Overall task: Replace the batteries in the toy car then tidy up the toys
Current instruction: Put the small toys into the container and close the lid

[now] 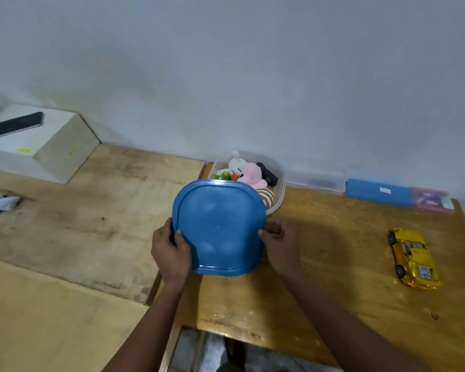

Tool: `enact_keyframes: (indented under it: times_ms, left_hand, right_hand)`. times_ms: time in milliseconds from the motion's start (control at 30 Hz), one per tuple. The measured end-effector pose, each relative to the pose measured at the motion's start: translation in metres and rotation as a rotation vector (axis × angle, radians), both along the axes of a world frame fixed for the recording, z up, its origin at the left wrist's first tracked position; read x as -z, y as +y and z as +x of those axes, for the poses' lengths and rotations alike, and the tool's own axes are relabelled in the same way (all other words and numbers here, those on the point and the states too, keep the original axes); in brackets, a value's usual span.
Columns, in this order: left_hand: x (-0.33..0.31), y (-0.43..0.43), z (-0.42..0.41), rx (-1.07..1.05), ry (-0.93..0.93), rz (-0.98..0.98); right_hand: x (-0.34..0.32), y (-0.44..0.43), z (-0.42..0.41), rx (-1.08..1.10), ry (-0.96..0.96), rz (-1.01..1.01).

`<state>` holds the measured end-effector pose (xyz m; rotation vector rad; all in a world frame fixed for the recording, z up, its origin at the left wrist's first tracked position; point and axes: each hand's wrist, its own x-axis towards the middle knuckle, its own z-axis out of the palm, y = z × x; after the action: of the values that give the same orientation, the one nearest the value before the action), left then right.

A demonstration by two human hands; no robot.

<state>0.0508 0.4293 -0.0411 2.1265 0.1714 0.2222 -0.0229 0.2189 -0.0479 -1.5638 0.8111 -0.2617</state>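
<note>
The yellow toy car (412,257) lies on the table (333,304), well to the right of the clear container (279,183) and not yet packed into it. The container stands near the wall, holding a heap of soft toys (253,174) that seems to rise about to its rim. In front of it and partly over it hangs the blue lid (218,226), tilted toward the person. The left hand (171,253) grips the lid's left edge with curled fingers, and the right hand (279,245) pinches its right edge. Behind and to the right of the container, a blue case (379,193) lies along the wall. Far to the container's left, a white box (57,154) carries a phone (14,125). If the lid goes on now, the car is likely to be shut out. The piled toys may also stop the lid seating, so pressing down could pinch one or skid the container.
</note>
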Motion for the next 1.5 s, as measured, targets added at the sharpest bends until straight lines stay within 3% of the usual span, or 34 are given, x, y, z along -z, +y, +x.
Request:
enact_keyframes:
  times_ms: [267, 400, 600, 733, 833, 1033, 1133, 1500]
  left_hand:
    - [-0.007, -0.068, 0.101, 0.185, 0.098, 0.044]
    - [-0.008, -0.09, 0.131, 0.245, 0.072, 0.041]
    - [0.015, -0.098, 0.163, 0.302, 0.181, 0.03]
    - [0.001, -0.103, 0.167, 0.234, 0.268, -0.097]
    - [0.003, -0.099, 0.177, 0.174, 0.415, -0.348]
    - [0.005, -0.079, 0.187, 0.292, 0.687, -0.695]
    - [0.001, -0.076, 0.188, 0.355, 0.747, -0.715]
    - [0.001, -0.08, 0.194, 0.282, 0.812, -0.733]
  right_hand:
    - [-0.018, -0.055, 0.071, 0.238, 0.057, -0.046]
    - [-0.016, -0.076, 0.097, 0.267, 0.076, -0.082]
    - [-0.009, -0.086, 0.121, 0.336, 0.131, -0.121]
    - [-0.001, -0.086, 0.127, 0.375, 0.135, -0.082]
    - [0.001, -0.087, 0.131, 0.417, 0.083, 0.06]
    - [0.012, -0.083, 0.125, 0.444, 0.008, 0.153]
    - [0.014, -0.083, 0.122, 0.426, -0.037, 0.214]
    - [0.008, -0.086, 0.13, 0.542, -0.063, 0.476]
